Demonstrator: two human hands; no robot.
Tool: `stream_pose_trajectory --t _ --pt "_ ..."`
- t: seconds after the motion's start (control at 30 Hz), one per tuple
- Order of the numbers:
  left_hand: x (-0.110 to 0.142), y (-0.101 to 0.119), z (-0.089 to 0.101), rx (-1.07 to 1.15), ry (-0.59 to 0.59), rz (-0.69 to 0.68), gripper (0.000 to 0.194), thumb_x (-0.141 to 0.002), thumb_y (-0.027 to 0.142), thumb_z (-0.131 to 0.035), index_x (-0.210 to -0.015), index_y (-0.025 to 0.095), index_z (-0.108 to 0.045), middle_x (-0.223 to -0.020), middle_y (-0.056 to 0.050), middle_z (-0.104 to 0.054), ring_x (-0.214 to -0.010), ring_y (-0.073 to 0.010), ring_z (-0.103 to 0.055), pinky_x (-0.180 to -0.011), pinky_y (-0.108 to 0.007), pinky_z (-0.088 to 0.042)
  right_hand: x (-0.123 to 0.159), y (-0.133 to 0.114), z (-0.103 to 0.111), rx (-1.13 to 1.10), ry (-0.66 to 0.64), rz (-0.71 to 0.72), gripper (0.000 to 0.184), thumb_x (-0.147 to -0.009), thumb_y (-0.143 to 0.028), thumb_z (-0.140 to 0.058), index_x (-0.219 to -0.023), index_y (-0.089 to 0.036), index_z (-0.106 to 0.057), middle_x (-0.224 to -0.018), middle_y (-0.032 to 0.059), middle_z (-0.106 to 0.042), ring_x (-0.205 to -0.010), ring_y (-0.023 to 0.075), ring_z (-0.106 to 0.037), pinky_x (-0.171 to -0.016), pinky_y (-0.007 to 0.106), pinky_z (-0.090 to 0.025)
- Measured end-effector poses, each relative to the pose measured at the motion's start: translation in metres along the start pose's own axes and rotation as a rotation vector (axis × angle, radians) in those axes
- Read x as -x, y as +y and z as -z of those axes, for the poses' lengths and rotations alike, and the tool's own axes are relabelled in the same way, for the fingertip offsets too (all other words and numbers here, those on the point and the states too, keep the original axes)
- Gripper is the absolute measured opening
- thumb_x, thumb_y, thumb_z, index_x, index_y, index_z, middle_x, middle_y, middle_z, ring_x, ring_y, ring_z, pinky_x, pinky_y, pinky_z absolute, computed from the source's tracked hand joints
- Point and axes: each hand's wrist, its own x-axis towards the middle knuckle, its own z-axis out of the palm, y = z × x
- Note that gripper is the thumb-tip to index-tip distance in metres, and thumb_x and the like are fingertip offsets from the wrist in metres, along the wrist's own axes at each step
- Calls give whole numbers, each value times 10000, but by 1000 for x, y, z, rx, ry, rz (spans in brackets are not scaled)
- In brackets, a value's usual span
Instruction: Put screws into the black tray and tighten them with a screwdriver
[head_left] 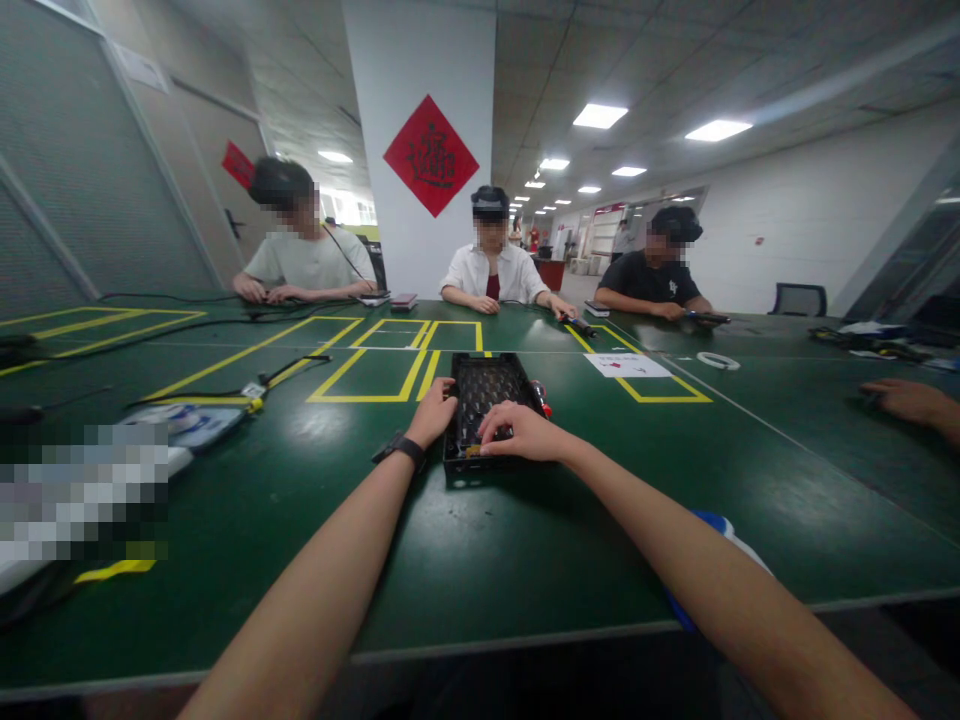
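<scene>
A black open tray (499, 464) lies on the green table in front of me, its inside filled with dark, shiny bumps I cannot identify. My left hand (435, 412), with a dark band on the wrist, grips the tray's left wall. Over the tray's near right part, my right hand (521, 432) is bent down with fingertips together inside the rim. Close to those fingertips is a small yellowish patch (474, 451). Whatever the right fingers pinch is too small to make out. A red item (543, 398) shows just beyond the tray's right side.
Yellow tape outlines mark the green table (300, 560). A paper sheet (627, 365) and a white ring (718, 361) lie farther right. Cables and a pouch (195, 420) are on the left. A blue and white object (712, 525) sits under my right forearm. Three people sit opposite; another person's hand (911, 398) is at right.
</scene>
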Motion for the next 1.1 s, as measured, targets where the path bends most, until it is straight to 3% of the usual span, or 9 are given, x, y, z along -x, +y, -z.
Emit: stream_pose_trajectory --t 0.33,0.77,1.1 --pt "1 1 0 3 7 10 450 -666 114 -425 -1110 163 -485 -1044 -83 -582 -990 -197 -548 -916 -375 -416 2 -8 -1 -106 -32 -123 245 -716 -344 -633 -841 -141 -689 -775 41 -665 -693 117 -594 -660 222 -433" --pt "0 1 1 13 8 9 447 -662 113 -428 -1102 159 -488 -1060 -90 -572 -995 -202 -543 -911 -374 -416 2 0 -3 78 -16 -1 190 -756 -319 -603 -812 -161 -691 -782 44 -667 -790 141 -556 -751 261 -401" --pt "3 4 2 15 -5 18 451 -669 115 -427 -1116 149 -475 -1064 -91 -566 -979 -195 -542 -896 -358 -426 3 -2 -3 100 -20 -43 207 -754 -344 -606 -819 -169 -697 -785 42 -662 -781 141 -554 -742 258 -393"
